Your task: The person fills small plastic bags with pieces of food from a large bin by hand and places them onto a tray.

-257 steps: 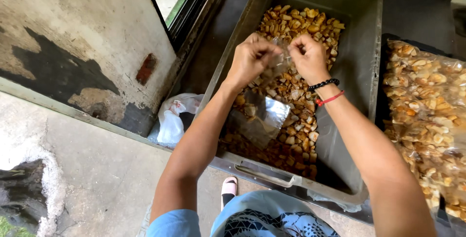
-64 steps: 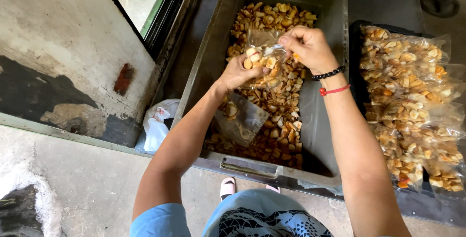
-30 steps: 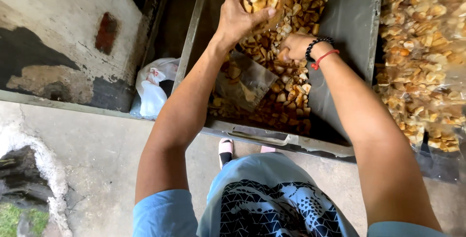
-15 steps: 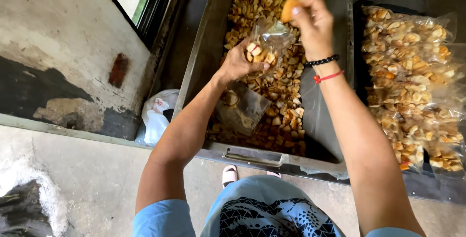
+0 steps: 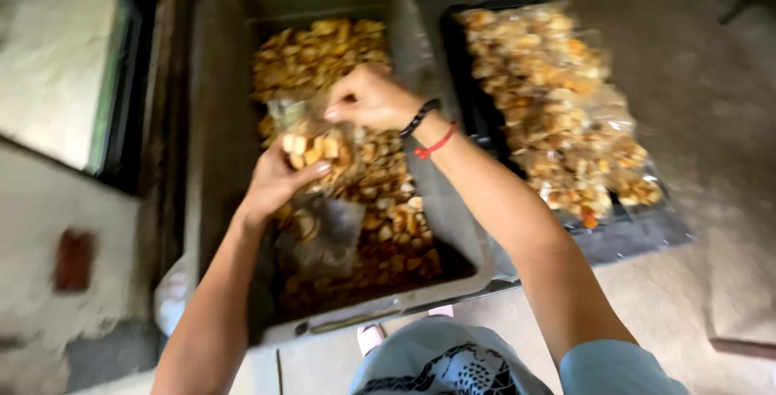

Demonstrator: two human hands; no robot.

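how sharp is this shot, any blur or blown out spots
Head view: motion blur smears everything, softening the left hand, right hand and the clear bag of snack pieces; the pale wall at left is washed out; the grey tub's inside lies in shadow.

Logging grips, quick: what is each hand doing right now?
Left hand: closed around a clear bag of snack pieces.
Right hand: fingers curled at the bag's top; grip blurred.

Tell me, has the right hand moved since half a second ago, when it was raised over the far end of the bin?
Yes. The right hand has come down toward the near end of the grey bin, to the clear bag of snacks that the left hand holds.
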